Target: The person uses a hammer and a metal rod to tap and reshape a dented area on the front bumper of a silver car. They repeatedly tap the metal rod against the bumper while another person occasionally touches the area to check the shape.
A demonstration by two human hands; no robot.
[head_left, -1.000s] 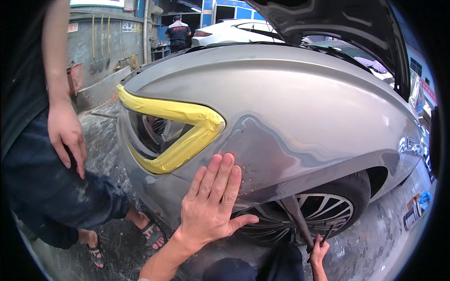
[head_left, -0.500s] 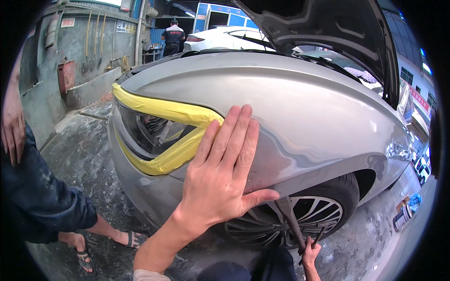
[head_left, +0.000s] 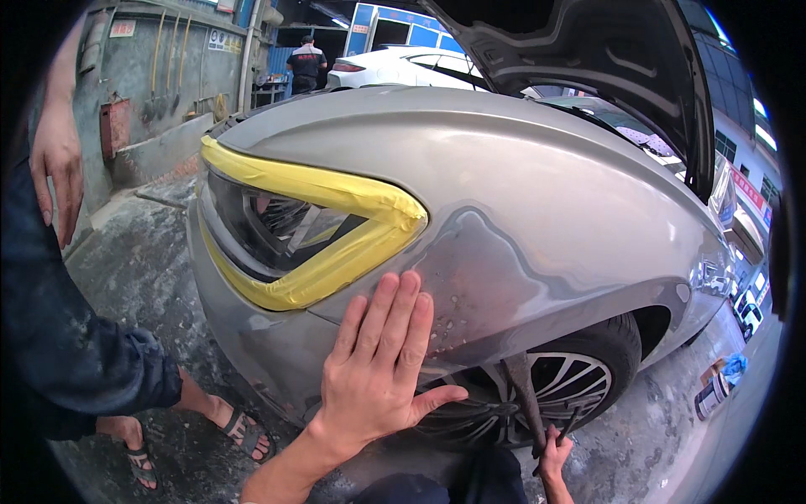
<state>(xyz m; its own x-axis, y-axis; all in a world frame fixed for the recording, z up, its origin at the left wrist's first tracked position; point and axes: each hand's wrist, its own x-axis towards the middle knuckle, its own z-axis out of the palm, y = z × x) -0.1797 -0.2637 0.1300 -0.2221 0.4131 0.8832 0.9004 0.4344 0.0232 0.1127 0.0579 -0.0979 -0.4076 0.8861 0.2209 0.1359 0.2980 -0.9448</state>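
Observation:
My left hand [head_left: 376,361], flat with fingers stretched out and thumb apart, lies at the lower part of a silver car's fender [head_left: 537,168], just below the headlight [head_left: 273,223]. Yellow masking tape [head_left: 336,256] frames that headlight. Beside my fingertips is a sanded, greyish-pink patch [head_left: 487,269] with wavy edges and small chips. Lower right, my right hand [head_left: 554,458] is wrapped round a long dark metal bar [head_left: 524,391]. The bar slants up in front of the wheel [head_left: 579,378], and its upper end disappears under the fender. A thin dark rod also sticks out by that hand.
Another person stands close at the left, with a hanging hand [head_left: 59,172] and sandals [head_left: 248,433]. The black hood [head_left: 604,67] is raised. A paint can [head_left: 712,395] sits on the floor at right. Farther back are a white car [head_left: 411,67] and a person [head_left: 306,65].
My left hand has slid down the fender, away from the tape corner, uncovering the sanded patch. My right hand and the bar stay nearly in place. The other person's hand has shifted right.

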